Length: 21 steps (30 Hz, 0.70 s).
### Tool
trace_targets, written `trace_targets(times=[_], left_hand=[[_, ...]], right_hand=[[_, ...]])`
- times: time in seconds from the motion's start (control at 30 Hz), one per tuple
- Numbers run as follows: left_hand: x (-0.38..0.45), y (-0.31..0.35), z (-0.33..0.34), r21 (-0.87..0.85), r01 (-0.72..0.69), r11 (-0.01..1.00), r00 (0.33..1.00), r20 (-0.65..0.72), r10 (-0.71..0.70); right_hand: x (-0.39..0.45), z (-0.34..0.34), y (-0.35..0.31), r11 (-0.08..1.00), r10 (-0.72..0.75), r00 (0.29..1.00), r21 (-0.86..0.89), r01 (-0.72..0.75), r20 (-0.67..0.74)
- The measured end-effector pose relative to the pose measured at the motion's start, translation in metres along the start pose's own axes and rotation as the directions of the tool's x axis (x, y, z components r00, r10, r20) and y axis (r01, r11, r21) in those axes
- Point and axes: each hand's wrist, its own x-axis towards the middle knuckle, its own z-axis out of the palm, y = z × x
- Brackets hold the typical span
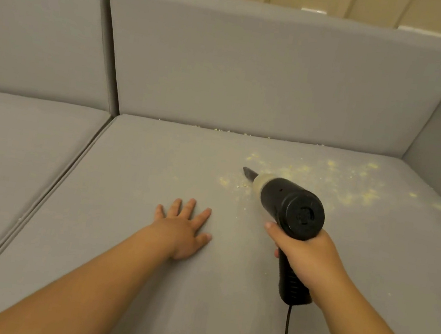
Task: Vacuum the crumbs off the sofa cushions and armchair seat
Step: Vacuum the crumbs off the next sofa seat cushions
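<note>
The right hand (304, 259) wraps the stiff, seemingly light handheld vacuum (290, 205) by its grip, nozzle touching crumbs (325, 178) on the soft seat cushion (140, 283); the left hand (183, 228) lies flat, holding nothing

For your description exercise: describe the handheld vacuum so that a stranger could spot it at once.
Start at the grey seat cushion on the right of the sofa. Above its crumbs, the right hand grips a handheld vacuum. It is the only black object: a stubby barrel with a pale collar and a dark pointed nozzle.
</note>
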Motion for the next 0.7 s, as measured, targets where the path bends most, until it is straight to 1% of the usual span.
trace_targets(times=[0.07, 0.17, 0.27, 0.3, 0.47, 0.57, 0.7], left_hand=[[0.0, 0.0, 0.002, 0.001, 0.002, 1.0, 1.0, -0.002, -0.002], [0.001, -0.001, 0.005, -0.001, -0.009, 1.0, 1.0, -0.013, 0.009], [0.005, -0.003, 0.007, -0.003, -0.009, 1.0, 0.999, -0.033, 0.009], [0.006, -0.004, 0.007, -0.002, -0.008, 1.0, 0.999, -0.033, 0.008], [0.003, 0.002, 0.003, 0.001, 0.004, 1.0, 1.0, -0.023, -0.004], [0.0, 0.003, 0.002, 0.007, 0.009, 1.0, 1.0, 0.005, -0.009], [0.001, 0.003, 0.001, 0.01, 0.01, 1.0, 1.0, 0.005, -0.01]], right_hand=[[0.0, 0.0, 0.0, 0.999, 0.018, 1.0, 0.031, -0.018, 0.001], [0.003, -0.008, -0.007, 1.0, -0.031, 0.999, -0.001, 0.031, -0.013], [0.003, -0.019, -0.01, 0.994, -0.012, 1.0, 0.109, 0.012, 0.004], [0.003, -0.019, -0.01, 0.993, -0.013, 1.0, 0.119, 0.012, 0.006], [0.007, -0.012, -0.007, 0.996, -0.053, 0.997, 0.067, 0.057, -0.061], [0.008, -0.01, -0.007, 0.996, -0.036, 0.995, 0.079, 0.043, -0.09], [0.006, -0.013, -0.008, 0.997, -0.045, 0.996, 0.061, 0.05, -0.079]])
